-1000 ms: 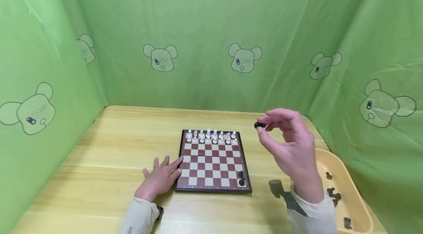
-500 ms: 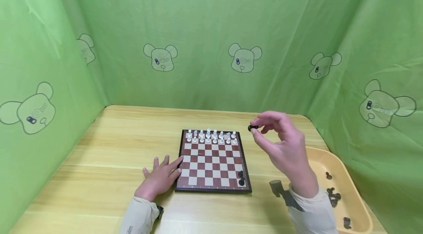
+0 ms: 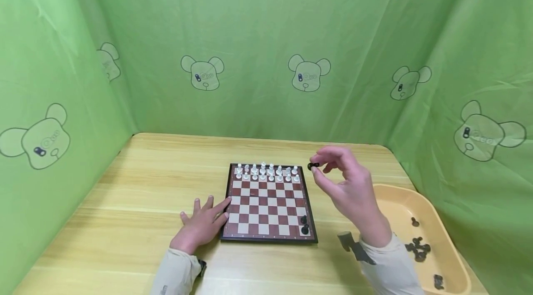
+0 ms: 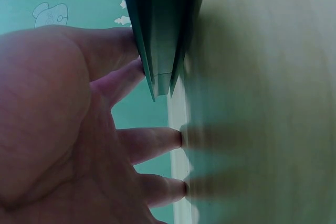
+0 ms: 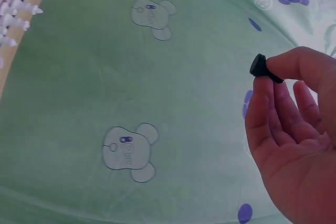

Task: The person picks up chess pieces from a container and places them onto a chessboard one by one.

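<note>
Between thumb and fingertips, my right hand pinches a small black chess piece, held on its side in the air by the board's far right corner. The chessboard lies flat on the table, its two far rows filled with white chess pieces. At its near right corner stand two black chess pieces. My left hand spreads its fingers at the board's left edge. In the left wrist view, thumb and forefinger touch the board's side, and other fingertips rest on the table.
To the right, a yellow tray holds several loose black chess pieces. Green cloth walls with mouse-head drawings enclose the wooden table at the back and sides.
My right hand has moved left and slightly lower with the black chess piece, closer to the board. The left hand and the board have stayed put.
</note>
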### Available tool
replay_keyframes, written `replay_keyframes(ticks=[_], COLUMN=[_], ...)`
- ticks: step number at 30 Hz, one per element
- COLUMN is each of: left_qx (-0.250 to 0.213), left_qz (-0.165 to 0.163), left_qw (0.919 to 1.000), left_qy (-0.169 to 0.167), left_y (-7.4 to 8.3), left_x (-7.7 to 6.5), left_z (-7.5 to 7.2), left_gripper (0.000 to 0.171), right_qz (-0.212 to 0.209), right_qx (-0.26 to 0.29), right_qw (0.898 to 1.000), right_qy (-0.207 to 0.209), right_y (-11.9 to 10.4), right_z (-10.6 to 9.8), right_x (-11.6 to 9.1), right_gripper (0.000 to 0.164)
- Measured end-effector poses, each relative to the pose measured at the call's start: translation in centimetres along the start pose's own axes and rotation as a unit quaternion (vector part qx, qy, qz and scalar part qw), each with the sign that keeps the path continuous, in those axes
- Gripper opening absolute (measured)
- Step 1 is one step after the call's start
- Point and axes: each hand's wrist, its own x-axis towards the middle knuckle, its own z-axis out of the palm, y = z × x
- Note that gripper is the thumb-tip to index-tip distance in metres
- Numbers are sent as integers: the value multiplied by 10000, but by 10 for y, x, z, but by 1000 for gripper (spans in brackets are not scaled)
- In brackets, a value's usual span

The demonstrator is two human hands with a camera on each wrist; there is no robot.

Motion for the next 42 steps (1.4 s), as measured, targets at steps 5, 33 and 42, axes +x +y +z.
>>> replay_keyframes(ticks=[5, 33, 42], left_qx=[-2, 41, 39], left_qz=[19, 13, 7], left_qw=[10000, 10000, 10000], left_qy=[11, 27, 37], left_y=[0, -1, -1], left_x=[0, 0, 1], left_z=[0, 1, 2], left_gripper=[50, 50, 51], right_qz=[50, 753, 1221], right_qx=[-68, -444, -620], right_qw=[9999, 9912, 9802], right_qy=[-55, -993, -1428], right_y=[10, 42, 43], right_z=[9, 38, 44], right_x=[-7, -46, -56], right_gripper=[49, 45, 46])
